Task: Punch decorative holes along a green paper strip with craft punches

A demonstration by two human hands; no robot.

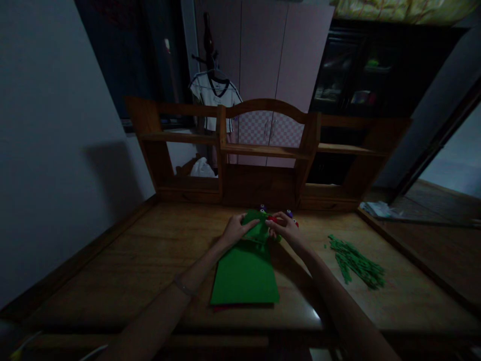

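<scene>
My left hand (237, 226) grips the left side of a small green paper piece (254, 231), its thumb lying across the front. At the paper's right edge, my right hand (283, 225) is closed on a small red object (272, 219); its kind is hard to make out in the dim light. Below both hands lies a stack of green paper sheets (246, 276), with a red edge showing underneath. Small purple and red items with white round spots, one of them a purple item (289, 213), stand just behind my hands, partly hidden.
A loose pile of thin green strips (356, 263) lies on the wooden table (150, 260) to the right. A wooden shelf unit (263, 149) runs along the table's back edge. The wall (56, 175) borders the left side.
</scene>
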